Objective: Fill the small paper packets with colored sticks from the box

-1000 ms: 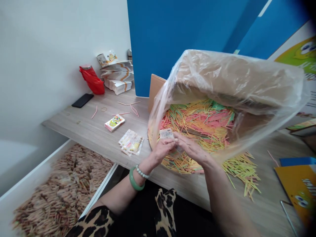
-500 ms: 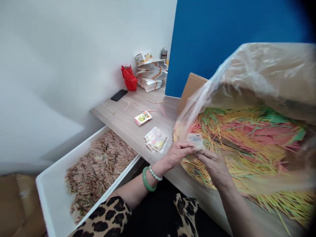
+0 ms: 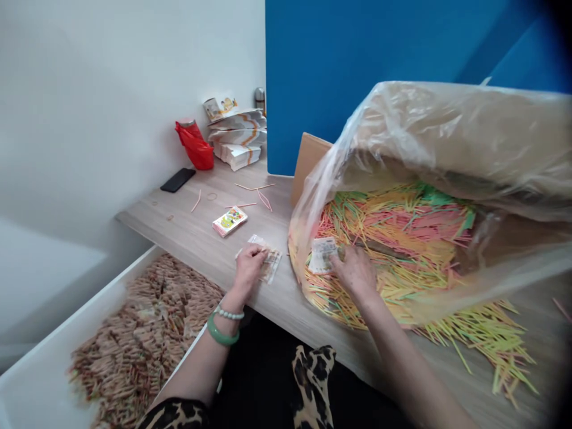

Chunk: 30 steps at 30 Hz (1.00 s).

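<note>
Pale wall [image 3: 111, 89] and blue partition [image 3: 379, 47] stand behind the wood-grain table [image 3: 192, 232], where I follow the work from far through the head camera. Nearest to my interest is one printed clear packet [image 3: 320, 255], which is over the straws [image 3: 393, 238] at the near left part of the open plastic liner [image 3: 322, 173]. On its right edge, the right hand [image 3: 357, 273] holds it in a narrow pinch of thumb and finger. To the left, the left hand [image 3: 250, 262] has its fingers drawn together on the packet pile [image 3: 270, 265]; whether it grips one packet or only presses, I cannot tell. I judge that the step in hand is handling the packets singly, one apart and the others at the pile. For the next move I would ask a light pinch on the left, so that only one thin packet separates, and a steady right hand. Beyond the pile lies the card stack [image 3: 230, 220], then the black phone [image 3: 177, 179] and red bag [image 3: 196, 146]. Below the table edge, the white bin [image 3: 27, 369] contains many brownish pieces [image 3: 143, 333], too small for me to name.
</note>
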Each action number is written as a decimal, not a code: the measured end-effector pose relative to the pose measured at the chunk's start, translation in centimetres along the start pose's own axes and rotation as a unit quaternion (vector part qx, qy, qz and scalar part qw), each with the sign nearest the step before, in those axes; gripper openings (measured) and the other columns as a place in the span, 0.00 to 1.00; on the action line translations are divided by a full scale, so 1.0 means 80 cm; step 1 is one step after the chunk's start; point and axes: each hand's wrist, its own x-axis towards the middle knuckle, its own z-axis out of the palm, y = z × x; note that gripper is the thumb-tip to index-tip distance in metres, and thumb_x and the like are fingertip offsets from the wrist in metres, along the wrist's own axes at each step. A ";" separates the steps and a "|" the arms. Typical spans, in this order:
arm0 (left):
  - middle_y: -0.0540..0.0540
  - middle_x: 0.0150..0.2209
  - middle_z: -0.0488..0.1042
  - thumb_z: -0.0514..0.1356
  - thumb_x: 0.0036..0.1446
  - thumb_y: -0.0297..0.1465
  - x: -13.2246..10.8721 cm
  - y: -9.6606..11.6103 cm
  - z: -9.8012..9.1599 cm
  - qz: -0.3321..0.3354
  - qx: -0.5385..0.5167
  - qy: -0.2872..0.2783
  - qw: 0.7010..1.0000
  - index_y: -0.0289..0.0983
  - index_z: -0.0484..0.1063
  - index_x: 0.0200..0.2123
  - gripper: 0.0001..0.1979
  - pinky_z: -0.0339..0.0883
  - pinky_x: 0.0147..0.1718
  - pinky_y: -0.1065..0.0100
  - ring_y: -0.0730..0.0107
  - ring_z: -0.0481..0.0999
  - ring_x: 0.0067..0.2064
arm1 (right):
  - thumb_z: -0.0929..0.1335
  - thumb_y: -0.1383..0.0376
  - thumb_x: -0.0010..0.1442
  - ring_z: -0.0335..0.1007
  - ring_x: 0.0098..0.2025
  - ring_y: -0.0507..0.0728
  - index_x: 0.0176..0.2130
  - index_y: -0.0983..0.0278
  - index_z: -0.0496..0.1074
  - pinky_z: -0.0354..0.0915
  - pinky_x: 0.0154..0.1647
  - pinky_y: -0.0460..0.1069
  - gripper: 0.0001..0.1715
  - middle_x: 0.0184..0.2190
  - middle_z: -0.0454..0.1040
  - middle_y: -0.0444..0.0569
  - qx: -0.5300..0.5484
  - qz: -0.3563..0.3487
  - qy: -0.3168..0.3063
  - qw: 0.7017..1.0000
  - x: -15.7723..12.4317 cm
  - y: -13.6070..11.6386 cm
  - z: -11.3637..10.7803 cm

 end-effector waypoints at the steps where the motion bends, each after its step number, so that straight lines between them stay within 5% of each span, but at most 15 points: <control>1: 0.50 0.25 0.70 0.68 0.48 0.36 -0.001 0.005 -0.003 -0.034 -0.053 -0.024 0.998 0.36 0.73 0.22 0.11 0.63 0.32 0.68 0.70 0.68 0.30 | 0.63 0.53 0.62 0.71 0.51 0.67 0.47 0.66 0.74 0.62 0.47 0.56 0.24 0.48 0.76 0.64 -0.010 -0.001 -0.011 1.000 0.004 -0.001 0.001; 6: 0.48 0.28 0.75 0.73 0.43 0.42 -0.015 0.042 -0.018 -0.051 -0.179 -0.080 0.979 0.33 0.77 0.28 0.18 0.64 0.34 0.69 0.71 0.70 0.31 | 0.64 0.59 0.58 0.69 0.35 0.59 0.35 0.63 0.73 0.54 0.33 0.50 0.13 0.33 0.76 0.52 0.038 0.012 -0.016 0.999 0.014 0.004 0.017; 10: 0.47 0.32 0.74 0.72 0.45 0.41 -0.022 0.043 -0.022 -0.033 -0.184 -0.109 0.976 0.34 0.76 0.29 0.16 0.64 0.36 0.69 0.71 0.70 0.34 | 0.63 0.61 0.56 0.62 0.29 0.56 0.28 0.61 0.69 0.48 0.29 0.49 0.10 0.26 0.71 0.47 0.105 0.023 0.016 0.994 0.016 0.018 0.026; 13: 0.52 0.25 0.67 0.66 0.53 0.40 -0.016 0.022 -0.019 -0.014 -0.090 -0.083 0.992 0.36 0.71 0.26 0.14 0.60 0.32 0.70 0.73 0.65 0.28 | 0.62 0.61 0.55 0.62 0.29 0.55 0.29 0.61 0.71 0.48 0.29 0.48 0.10 0.26 0.71 0.46 0.165 0.027 0.036 0.985 0.018 0.030 0.024; 16: 0.49 0.27 0.68 0.58 0.60 0.34 0.001 -0.003 -0.014 0.065 0.112 -0.007 0.992 0.38 0.70 0.27 0.10 0.63 0.37 0.66 0.67 0.68 0.33 | 0.62 0.60 0.54 0.64 0.30 0.55 0.30 0.62 0.72 0.54 0.30 0.48 0.12 0.26 0.72 0.45 0.260 0.036 0.063 0.963 0.019 0.045 0.021; 20: 0.38 0.40 0.74 0.54 0.60 0.27 0.014 -0.015 -0.010 0.133 0.360 0.074 0.920 0.36 0.75 0.32 0.09 0.64 0.50 0.55 0.54 0.72 0.46 | 0.66 0.57 0.50 0.70 0.33 0.57 0.35 0.63 0.75 0.65 0.35 0.49 0.15 0.30 0.77 0.47 0.484 0.053 0.053 0.872 0.007 0.051 0.020; 22: 0.33 0.47 0.74 0.55 0.60 0.27 0.005 -0.004 -0.003 0.156 0.381 0.112 0.905 0.34 0.77 0.39 0.10 0.62 0.54 0.50 0.50 0.71 0.51 | 0.68 0.56 0.49 0.73 0.34 0.58 0.40 0.63 0.75 0.68 0.36 0.51 0.20 0.34 0.79 0.48 0.593 0.043 -0.009 0.804 -0.011 0.041 0.020; 24: 0.34 0.48 0.74 0.58 0.60 0.31 -0.015 0.016 0.013 0.185 0.325 0.123 0.919 0.35 0.78 0.41 0.10 0.61 0.56 0.51 0.50 0.71 0.52 | 0.69 0.54 0.50 0.73 0.32 0.58 0.41 0.63 0.75 0.69 0.35 0.51 0.21 0.34 0.79 0.48 0.639 0.036 -0.069 0.765 -0.033 0.025 0.019; 25: 0.36 0.45 0.75 0.60 0.61 0.34 -0.027 0.026 0.023 0.191 0.269 0.092 0.940 0.37 0.78 0.39 0.09 0.63 0.54 0.53 0.52 0.73 0.50 | 0.69 0.53 0.51 0.73 0.31 0.57 0.40 0.62 0.75 0.69 0.34 0.51 0.20 0.34 0.79 0.48 0.644 0.027 -0.086 0.759 -0.044 0.017 0.017; 27: 0.41 0.40 0.78 0.63 0.59 0.38 -0.050 0.045 0.050 0.142 0.127 -0.061 0.980 0.39 0.80 0.38 0.10 0.68 0.47 0.59 0.57 0.75 0.43 | 0.68 0.52 0.56 0.73 0.33 0.57 0.42 0.61 0.75 0.69 0.34 0.50 0.19 0.36 0.79 0.48 0.632 -0.006 -0.091 0.769 -0.060 0.003 0.013; 30: 0.44 0.36 0.81 0.69 0.51 0.38 -0.066 0.059 0.090 -0.011 -0.062 -0.269 0.961 0.38 0.82 0.35 0.11 0.70 0.41 0.62 0.61 0.77 0.36 | 0.66 0.51 0.60 0.72 0.35 0.56 0.38 0.60 0.76 0.67 0.36 0.49 0.17 0.34 0.78 0.46 0.552 -0.078 -0.066 0.828 -0.066 0.004 0.004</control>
